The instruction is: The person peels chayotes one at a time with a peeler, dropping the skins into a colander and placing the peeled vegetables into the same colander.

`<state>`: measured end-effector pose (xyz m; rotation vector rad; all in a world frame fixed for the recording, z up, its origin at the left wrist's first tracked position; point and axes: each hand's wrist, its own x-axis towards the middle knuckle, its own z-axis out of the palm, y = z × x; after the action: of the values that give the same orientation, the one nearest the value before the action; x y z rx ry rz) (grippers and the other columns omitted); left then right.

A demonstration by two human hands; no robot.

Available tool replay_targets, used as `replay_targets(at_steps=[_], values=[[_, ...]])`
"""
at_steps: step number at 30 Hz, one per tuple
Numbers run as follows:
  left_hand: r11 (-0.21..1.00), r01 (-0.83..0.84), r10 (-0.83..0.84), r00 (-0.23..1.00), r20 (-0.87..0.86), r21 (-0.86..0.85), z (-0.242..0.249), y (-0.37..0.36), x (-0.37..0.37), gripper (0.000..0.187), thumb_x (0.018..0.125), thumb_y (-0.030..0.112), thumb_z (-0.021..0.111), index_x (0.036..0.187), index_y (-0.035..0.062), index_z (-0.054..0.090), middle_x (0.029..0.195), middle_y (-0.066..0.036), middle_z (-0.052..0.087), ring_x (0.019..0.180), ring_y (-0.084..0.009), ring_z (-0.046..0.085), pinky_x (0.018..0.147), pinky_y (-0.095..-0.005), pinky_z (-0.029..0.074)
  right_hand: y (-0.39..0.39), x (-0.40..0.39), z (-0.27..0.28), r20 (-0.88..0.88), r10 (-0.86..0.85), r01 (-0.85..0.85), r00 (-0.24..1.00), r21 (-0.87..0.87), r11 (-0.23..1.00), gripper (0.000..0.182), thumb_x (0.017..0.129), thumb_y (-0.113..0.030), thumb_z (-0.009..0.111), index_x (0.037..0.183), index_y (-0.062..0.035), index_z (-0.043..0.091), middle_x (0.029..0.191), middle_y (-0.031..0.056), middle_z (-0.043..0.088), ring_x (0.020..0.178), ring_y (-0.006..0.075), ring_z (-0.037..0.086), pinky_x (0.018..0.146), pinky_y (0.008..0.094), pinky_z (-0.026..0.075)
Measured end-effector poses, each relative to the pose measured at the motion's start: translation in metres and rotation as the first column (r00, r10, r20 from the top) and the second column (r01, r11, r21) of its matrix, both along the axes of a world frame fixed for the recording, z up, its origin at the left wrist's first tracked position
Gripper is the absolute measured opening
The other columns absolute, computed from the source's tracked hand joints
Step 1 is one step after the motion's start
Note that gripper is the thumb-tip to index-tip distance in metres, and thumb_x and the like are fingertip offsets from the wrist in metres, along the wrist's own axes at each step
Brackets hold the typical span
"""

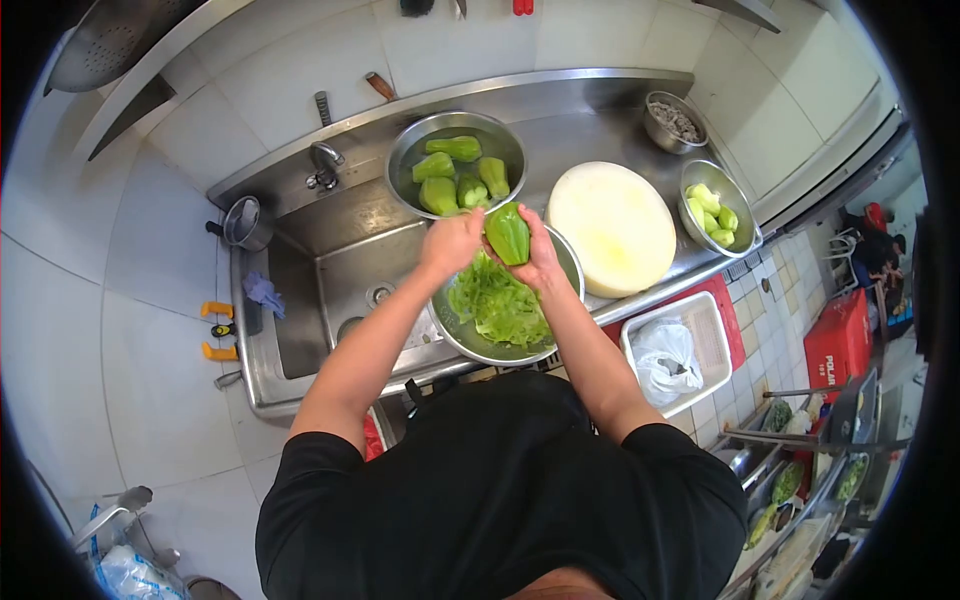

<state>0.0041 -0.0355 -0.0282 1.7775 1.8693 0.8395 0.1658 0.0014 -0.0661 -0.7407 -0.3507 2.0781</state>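
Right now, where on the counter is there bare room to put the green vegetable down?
The round cutting board has a bare top, between the peelings bowl and the small bowl of peeled pieces. The sink basin left of the left hand is open too. Around both hands, bowls crowd; the right hand holds the green vegetable.

White lettering reading "POLA" is seen on the red cooler box [838, 345] at the right. No other text can be read.

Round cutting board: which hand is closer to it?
Right. The right hand holds the green chayote just beside the round cutting board, though not touching it. The left hand is on the chayote's far side, nearer the sink.
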Motion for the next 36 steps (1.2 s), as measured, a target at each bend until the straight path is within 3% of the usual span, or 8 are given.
replay_targets(at_steps=[3,6,10,13,16,25,29,36], values=[[0.992,0.06,-0.088,0.96,-0.266,-0.112,-0.027,-0.029,0.024,0.058,0.103,0.045,0.034,0.083,0.0056,0.072,0.078,-0.028,0.067,0.076,-0.0465,0.067,0.074,-0.0557,0.053,0.015,0.005,-0.017,-0.005,-0.008,0.008,1.0,0.067,0.998,0.032,0.096,-0.043,0.06,0.11,-0.0143,0.06,0.099,0.0066,0.068,0.088,0.0242,0.067,0.075,0.0435,0.055],[0.99,0.124,-0.137,0.963,-0.231,-0.07,-0.033,-0.042,0.024,0.056,0.103,0.045,0.033,0.091,0.0109,0.076,0.08,-0.026,0.069,0.073,-0.0459,0.068,0.073,-0.0575,0.054,0.02,0.003,-0.009,0.019,-0.077,0.075,0.997,0.094,0.993,0.03,0.096,-0.04,0.062,0.11,-0.0135,0.06,0.096,0.0059,0.069,0.083,0.0219,0.067,0.072,0.0418,0.055],[0.994,-0.039,0.06,0.974,-0.217,0.103,-0.013,-0.008,-0.007,0.056,0.102,0.047,0.035,0.084,0.0107,0.073,0.072,-0.025,0.068,0.071,-0.0457,0.068,0.069,-0.0568,0.055,0.008,0.005,0.016,0.079,-0.044,0.04,0.996,0.049,0.998,0.027,0.095,-0.036,0.064,0.107,-0.0125,0.061,0.091,0.0052,0.068,0.081,0.0216,0.067,0.069,0.041,0.055],[0.997,-0.067,0.06,0.971,-0.233,-0.022,-0.022,-0.012,0.007,0.055,0.102,0.047,0.036,0.081,0.0102,0.071,0.071,-0.024,0.067,0.069,-0.0455,0.067,0.067,-0.0561,0.055,0.013,-0.005,-0.001,0.038,-0.032,0.03,0.999,0.049,0.998,0.027,0.095,-0.037,0.064,0.107,-0.0128,0.061,0.091,0.0055,0.068,0.081,0.0215,0.067,0.068,0.0414,0.055],[0.992,0.109,-0.124,0.959,-0.257,-0.07,-0.037,-0.048,0.028,0.053,0.104,0.044,0.033,0.095,0.0096,0.072,0.079,-0.026,0.068,0.075,-0.0464,0.067,0.072,-0.0564,0.054,0.03,0.0,-0.022,0.117,-0.047,0.028,0.992,0.156,0.987,0.028,0.095,-0.037,0.063,0.108,-0.0124,0.061,0.092,0.0057,0.068,0.08,0.0216,0.067,0.068,0.0434,0.056],[0.996,-0.091,0.088,0.971,-0.223,-0.002,-0.009,-0.003,-0.005,0.055,0.103,0.046,0.036,0.085,0.0113,0.075,0.077,-0.026,0.068,0.074,-0.0457,0.068,0.073,-0.0558,0.055,0.012,-0.002,-0.006,0.02,-0.053,0.051,0.998,0.065,0.997,0.028,0.094,-0.034,0.064,0.11,-0.0101,0.061,0.095,0.008,0.069,0.082,0.0233,0.068,0.073,0.0445,0.057],[0.997,0.017,-0.035,0.972,-0.231,-0.081,-0.043,-0.039,0.026,0.053,0.103,0.046,0.035,0.09,0.0123,0.075,0.079,-0.025,0.069,0.075,-0.047,0.068,0.074,-0.0562,0.055,0.026,-0.006,-0.034,0.01,-0.08,0.079,0.997,0.062,0.995,0.027,0.094,-0.033,0.064,0.108,-0.0103,0.063,0.097,0.0076,0.07,0.084,0.0231,0.068,0.076,0.0438,0.057],[0.999,0.038,-0.035,0.98,-0.195,0.008,-0.015,-0.01,-0.006,0.054,0.102,0.046,0.036,0.09,0.0118,0.076,0.08,-0.024,0.07,0.076,-0.0435,0.069,0.074,-0.0557,0.054,0.012,-0.007,-0.008,-0.062,0.009,-0.008,0.998,0.024,1.0,0.029,0.097,-0.034,0.06,0.111,-0.0095,0.062,0.101,0.0094,0.07,0.089,0.026,0.067,0.081,0.0452,0.056]])
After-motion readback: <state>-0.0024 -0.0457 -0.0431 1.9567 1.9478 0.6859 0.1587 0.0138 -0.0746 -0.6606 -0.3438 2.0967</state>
